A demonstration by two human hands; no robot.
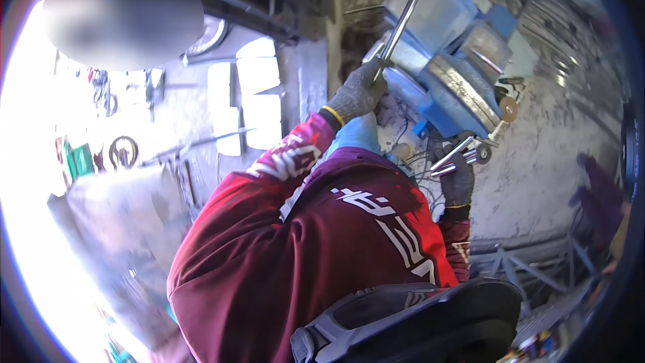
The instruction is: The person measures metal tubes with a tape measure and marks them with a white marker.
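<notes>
My left hand (359,91), in a grey knitted glove with a yellow cuff edge, is wrapped around a long shiny metal rod (407,13). The rod slants up past a blue bench vise (451,97) with worn metal jaws. Below the vise, my right hand (458,181), in a matching dark glove, has its fingers curled at short shiny metal bars (451,154). A round metal end with a dark centre (482,154) sticks out beside these fingers. I cannot tell whether the bars belong to the vise. A brown disc (508,109) sits close to the vise's right side.
Flat metal plates (430,3) lie behind the vise. Thin rods and scraps (571,47) cover the floor at upper right. A blue-grey metal frame (531,265) stands at lower right. Dark cables (418,161) hang near my waist. A wheel (123,152) is at far left.
</notes>
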